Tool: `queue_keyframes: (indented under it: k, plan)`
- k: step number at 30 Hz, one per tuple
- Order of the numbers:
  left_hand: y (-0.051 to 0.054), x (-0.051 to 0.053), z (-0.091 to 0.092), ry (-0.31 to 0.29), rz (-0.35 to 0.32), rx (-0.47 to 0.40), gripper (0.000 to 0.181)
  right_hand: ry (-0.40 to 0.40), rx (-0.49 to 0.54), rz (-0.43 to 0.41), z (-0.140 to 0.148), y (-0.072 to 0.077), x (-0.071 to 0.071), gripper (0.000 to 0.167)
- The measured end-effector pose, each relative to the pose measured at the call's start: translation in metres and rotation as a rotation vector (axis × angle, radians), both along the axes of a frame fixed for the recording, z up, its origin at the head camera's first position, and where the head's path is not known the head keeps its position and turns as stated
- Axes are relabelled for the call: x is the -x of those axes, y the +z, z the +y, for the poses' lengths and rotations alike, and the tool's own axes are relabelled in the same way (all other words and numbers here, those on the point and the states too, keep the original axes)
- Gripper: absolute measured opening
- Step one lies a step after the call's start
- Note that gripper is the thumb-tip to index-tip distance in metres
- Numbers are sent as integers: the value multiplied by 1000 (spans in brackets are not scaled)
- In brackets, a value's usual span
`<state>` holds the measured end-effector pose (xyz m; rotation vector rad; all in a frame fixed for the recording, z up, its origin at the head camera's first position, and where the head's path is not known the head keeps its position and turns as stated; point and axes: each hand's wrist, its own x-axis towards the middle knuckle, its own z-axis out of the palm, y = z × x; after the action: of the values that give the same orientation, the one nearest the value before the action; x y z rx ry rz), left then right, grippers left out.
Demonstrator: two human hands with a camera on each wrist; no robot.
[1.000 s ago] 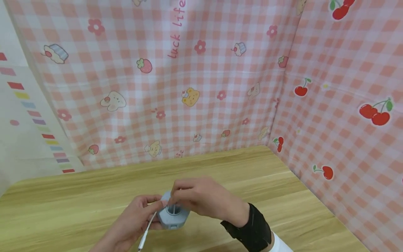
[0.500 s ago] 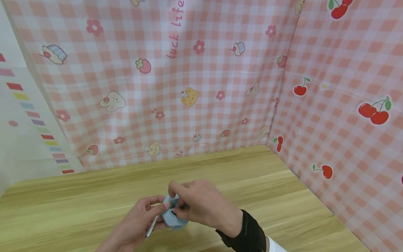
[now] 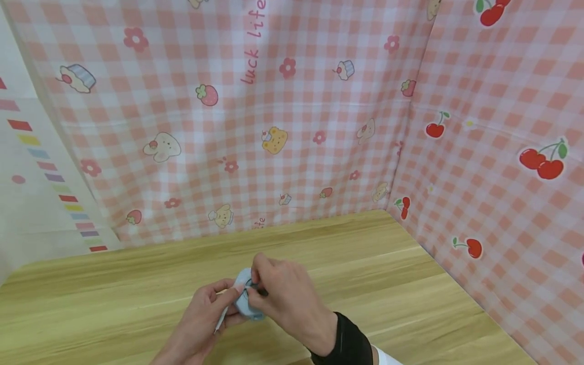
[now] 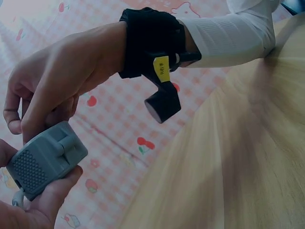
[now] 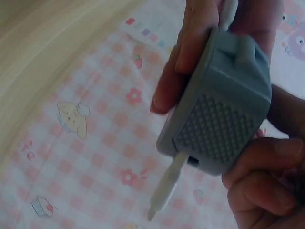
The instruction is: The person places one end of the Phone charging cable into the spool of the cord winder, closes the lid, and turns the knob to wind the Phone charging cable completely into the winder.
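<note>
A pale blue, six-sided cable winder (image 3: 250, 310) is held up over the table in front of me. My left hand (image 3: 201, 314) grips its left side, thumb on the top face. The thumb and forefinger of my right hand (image 3: 292, 296) pinch at the round recess in its middle; the fingers partly hide what is there. A white cable end (image 3: 221, 320) hangs out near the left hand. In the right wrist view, the winder (image 5: 224, 119) shows a studded side wall, with a white plug end (image 5: 164, 188) sticking out and another white cable piece (image 5: 229, 13) at the opposite end.
Under the hands is a wood-grain table (image 3: 342, 243). Pink checked cloth (image 3: 228, 126) hangs behind it, and a cherry-patterned cloth (image 3: 493, 203) runs along the right side. A black band (image 3: 349, 339) with a camera is on the right wrist.
My right hand's fingers have shifted round the middle of the winder. The winder has tilted and risen slightly. Less of the white cable end hangs out by the left hand.
</note>
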<state>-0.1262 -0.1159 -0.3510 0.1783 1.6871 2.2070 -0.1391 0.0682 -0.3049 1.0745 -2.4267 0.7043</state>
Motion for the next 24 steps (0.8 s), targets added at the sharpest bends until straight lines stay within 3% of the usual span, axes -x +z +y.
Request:
queue_keyframes:
  k: [6, 9, 13, 16, 20, 24]
  plan:
    - [7, 0, -5, 27, 3, 36, 59, 125, 218, -103, 16, 14, 17, 3]
    - [10, 0, -7, 21, -16, 44, 63, 171, 266, -60, 26, 24, 22, 7]
    - [10, 1, -8, -14, -22, 36, 65, 301, 105, 44, 30, 26, 20, 6]
    - [8, 1, -7, -47, -19, 20, 62, 334, -71, 111, 24, 21, 15, 6]
    - [5, 1, -6, -59, -25, 4, 49, 217, -226, 172, 15, 12, 7, 7]
    - [2, 1, -4, -55, -35, -9, 38, 102, -252, 188, 10, 6, 6, 6]
